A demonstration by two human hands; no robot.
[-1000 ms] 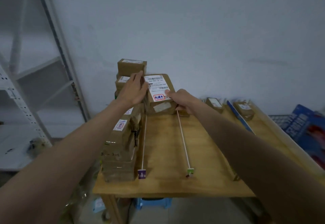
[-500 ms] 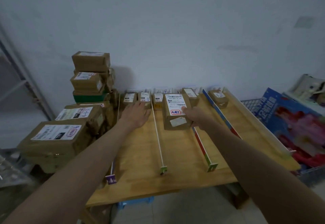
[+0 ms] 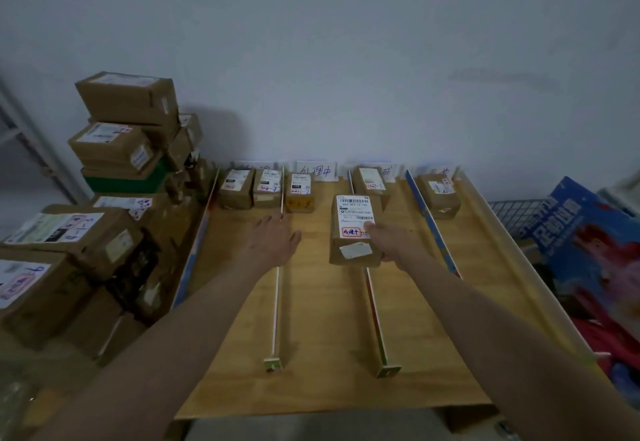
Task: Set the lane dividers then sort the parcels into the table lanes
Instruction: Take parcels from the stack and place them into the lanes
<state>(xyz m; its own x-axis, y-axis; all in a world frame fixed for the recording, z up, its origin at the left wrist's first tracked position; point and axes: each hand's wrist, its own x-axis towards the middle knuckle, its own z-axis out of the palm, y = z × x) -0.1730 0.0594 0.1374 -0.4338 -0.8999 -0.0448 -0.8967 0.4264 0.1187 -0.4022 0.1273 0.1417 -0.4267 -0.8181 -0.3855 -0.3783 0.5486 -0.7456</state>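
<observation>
Right hand (image 3: 388,243) grips the right side of a parcel (image 3: 355,229), thumb on its label. The parcel lies flat on the table (image 3: 322,354), long axis 6 to 12 o'clock, over the far end of a divider (image 3: 375,319). Left hand (image 3: 275,238) flat at 9 o'clock, fingers spread, holding nothing.

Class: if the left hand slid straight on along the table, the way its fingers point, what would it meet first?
Probably the small parcel at the far end of that lane, beside the white lane divider; the left hand points roughly there, though depth is unclear.
</observation>
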